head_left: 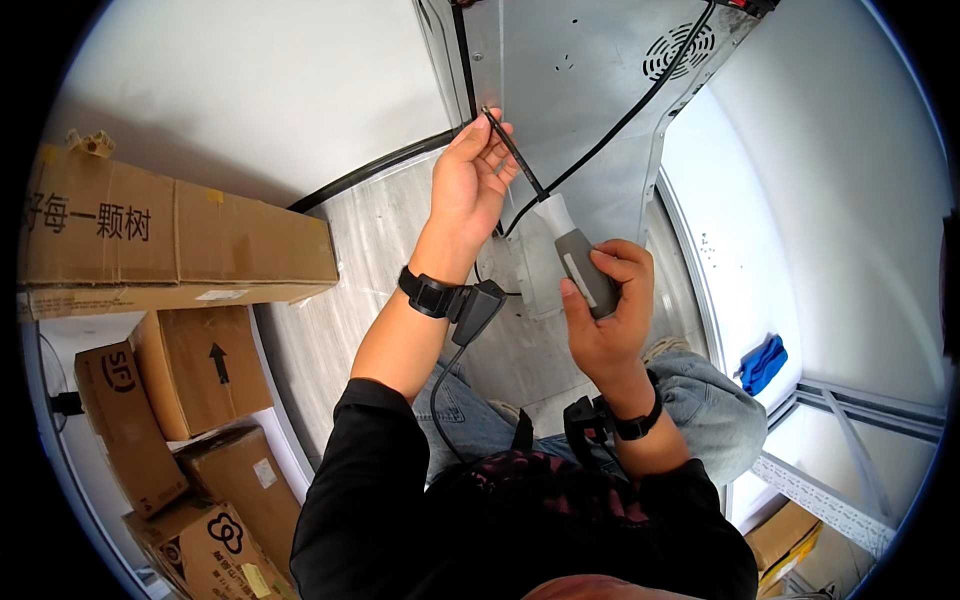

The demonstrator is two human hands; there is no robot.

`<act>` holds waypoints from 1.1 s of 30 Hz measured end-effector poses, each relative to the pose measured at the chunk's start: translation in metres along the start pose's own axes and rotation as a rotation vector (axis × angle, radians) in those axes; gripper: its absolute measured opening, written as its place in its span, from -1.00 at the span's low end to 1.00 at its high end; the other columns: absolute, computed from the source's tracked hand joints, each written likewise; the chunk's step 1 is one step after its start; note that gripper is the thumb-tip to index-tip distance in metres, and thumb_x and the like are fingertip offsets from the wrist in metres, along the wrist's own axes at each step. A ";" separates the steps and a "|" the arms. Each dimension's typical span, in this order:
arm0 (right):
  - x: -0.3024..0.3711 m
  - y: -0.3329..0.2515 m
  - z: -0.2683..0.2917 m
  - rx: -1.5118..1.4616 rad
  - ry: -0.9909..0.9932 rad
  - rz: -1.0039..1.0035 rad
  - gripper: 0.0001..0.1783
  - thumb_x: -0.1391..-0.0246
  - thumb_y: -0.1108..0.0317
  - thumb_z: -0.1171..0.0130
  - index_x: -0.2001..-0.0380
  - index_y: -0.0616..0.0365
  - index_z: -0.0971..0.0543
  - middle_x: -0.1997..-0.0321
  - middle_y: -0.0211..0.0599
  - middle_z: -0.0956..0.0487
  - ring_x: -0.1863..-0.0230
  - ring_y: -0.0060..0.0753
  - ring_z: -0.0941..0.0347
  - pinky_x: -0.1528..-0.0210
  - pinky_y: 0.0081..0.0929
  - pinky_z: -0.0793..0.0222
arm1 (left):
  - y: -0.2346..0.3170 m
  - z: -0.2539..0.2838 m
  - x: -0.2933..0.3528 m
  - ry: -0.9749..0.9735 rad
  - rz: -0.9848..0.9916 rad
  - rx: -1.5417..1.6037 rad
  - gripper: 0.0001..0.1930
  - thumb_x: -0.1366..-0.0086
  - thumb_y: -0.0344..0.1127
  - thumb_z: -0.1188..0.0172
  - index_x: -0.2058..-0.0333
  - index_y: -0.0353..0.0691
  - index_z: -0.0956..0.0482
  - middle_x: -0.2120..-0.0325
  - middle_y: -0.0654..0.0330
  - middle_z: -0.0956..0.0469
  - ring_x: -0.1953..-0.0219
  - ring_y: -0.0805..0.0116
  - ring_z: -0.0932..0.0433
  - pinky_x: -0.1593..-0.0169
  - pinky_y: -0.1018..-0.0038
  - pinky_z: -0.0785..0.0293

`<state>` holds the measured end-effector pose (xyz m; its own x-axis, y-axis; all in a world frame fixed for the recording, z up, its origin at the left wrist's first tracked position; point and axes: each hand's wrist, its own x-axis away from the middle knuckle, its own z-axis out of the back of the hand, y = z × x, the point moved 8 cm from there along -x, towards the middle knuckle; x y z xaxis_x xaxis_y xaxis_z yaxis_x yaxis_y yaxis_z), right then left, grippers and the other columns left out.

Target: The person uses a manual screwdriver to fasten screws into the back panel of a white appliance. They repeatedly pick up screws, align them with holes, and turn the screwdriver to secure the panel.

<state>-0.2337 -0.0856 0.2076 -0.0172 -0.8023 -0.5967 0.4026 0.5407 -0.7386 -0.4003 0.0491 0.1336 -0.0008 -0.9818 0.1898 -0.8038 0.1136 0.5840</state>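
My right hand (615, 310) grips the grey handle of a screwdriver (587, 272), with the thumb along one side and the fingers around the other. Its white collar and long dark shaft slant up and to the left, toward the lower left side of a grey metal cabinet panel (570, 100). At the shaft's far end, my left hand (472, 175) is closed, thumb and fingers pinched about the tip. Whether a screw sits at the tip is too small to tell. A black cable (610, 130) crosses the panel behind the shaft.
Cardboard boxes are stacked on the left: a long one (250, 235) above several others, including an upright carton (205, 370). White walls stand on both sides. A blue cloth (763, 365) lies at the right, near a metal frame (825, 500). Another black cable (465, 60) runs down the panel's left edge.
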 end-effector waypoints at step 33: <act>0.008 -0.016 -0.010 0.045 -0.033 -0.050 -0.54 0.02 0.35 -0.27 0.09 0.32 -0.36 0.37 -0.06 -0.52 0.46 -0.15 -0.50 0.43 -0.40 -0.41 | 0.004 -0.015 0.022 -0.146 0.059 -0.281 -0.76 -0.39 -0.22 0.04 0.31 -0.29 -0.47 0.49 0.13 -0.60 0.59 0.42 -0.55 0.45 0.58 -0.50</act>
<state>-0.2492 -0.0977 0.2114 -0.0080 -0.8362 -0.5484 0.4431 0.4887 -0.7516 -0.3952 0.0304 0.1521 -0.1444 -0.9814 0.1264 -0.6039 0.1886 0.7745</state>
